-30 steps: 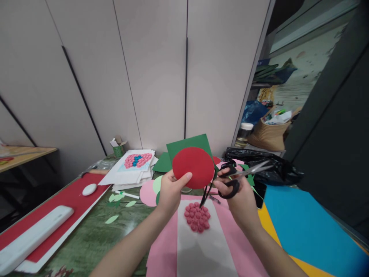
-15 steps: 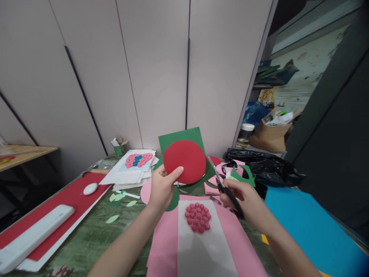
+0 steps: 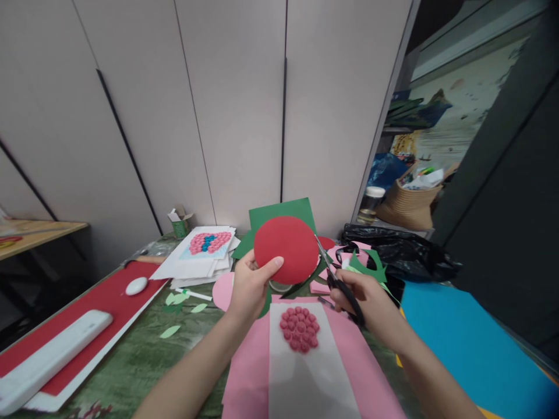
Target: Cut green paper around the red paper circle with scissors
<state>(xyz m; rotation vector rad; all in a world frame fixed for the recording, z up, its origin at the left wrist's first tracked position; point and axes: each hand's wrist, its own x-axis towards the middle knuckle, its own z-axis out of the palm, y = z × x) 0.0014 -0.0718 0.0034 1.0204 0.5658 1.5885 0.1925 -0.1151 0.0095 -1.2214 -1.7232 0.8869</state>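
Observation:
My left hand [image 3: 251,285] pinches a red paper circle [image 3: 289,244], thumb across its front. A green paper sheet [image 3: 282,210] lies behind the circle, its upper part and right edge showing, and is held along with it. In my right hand [image 3: 364,291] is a pair of black-handled scissors [image 3: 345,291]. Their blades point up and left at the circle's right edge; whether they touch the paper I cannot tell. Below, a white sheet bearing a cluster of pink balls [image 3: 300,330] rests on pink paper [image 3: 251,372].
Left are light-green paper leaves [image 3: 170,331], a white marker [image 3: 196,294], a picture with pink and blue balls [image 3: 209,242], and a long white device [image 3: 56,355] on red paper. Right are green and pink scraps [image 3: 371,265], a black plastic bag [image 3: 406,256] and blue paper [image 3: 463,337].
The red circle and the green sheet have shifted slightly right and down with my left hand. My right hand and the scissors have moved a little left.

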